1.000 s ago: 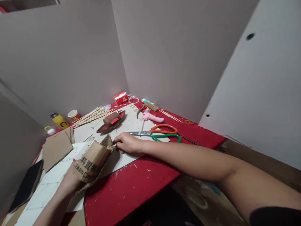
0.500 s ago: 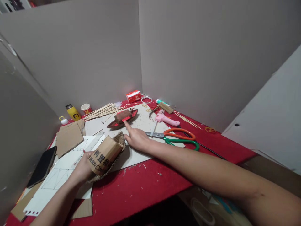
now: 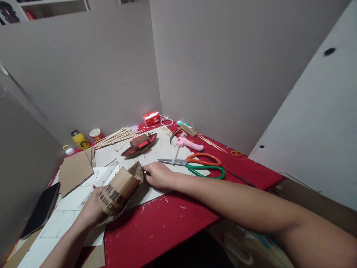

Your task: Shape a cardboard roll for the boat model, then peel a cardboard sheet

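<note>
My left hand (image 3: 93, 206) is wrapped round a cardboard model boat (image 3: 119, 190), tilted, with printed black characters on its curved cover and a raw corrugated edge. At the boat's upper right end my right hand (image 3: 158, 175) has its fingers curled in, thumb and forefinger against the cardboard tip. Part of that grip is hidden from me. Beyond both hands a finished brown model boat (image 3: 139, 145) with red patches and a rounded cover rests on white paper. Just right of my right hand lie large scissors (image 3: 185, 162) with one orange and one green handle.
A pink glue gun (image 3: 191, 143) lies behind the scissors. Thin wooden sticks (image 3: 117, 137), a paper cup (image 3: 96, 134), a yellow bottle (image 3: 80, 140) and a red tissue pack (image 3: 151, 118) line the back. Cardboard sheets (image 3: 76, 169), drawn plans (image 3: 63, 219) and a black phone (image 3: 41, 210) are at left.
My right hand has drawn back from pointing at the brown boat to the cardboard boat's tip, its fingers now curled. The view has shifted slightly; my left hand keeps its hold.
</note>
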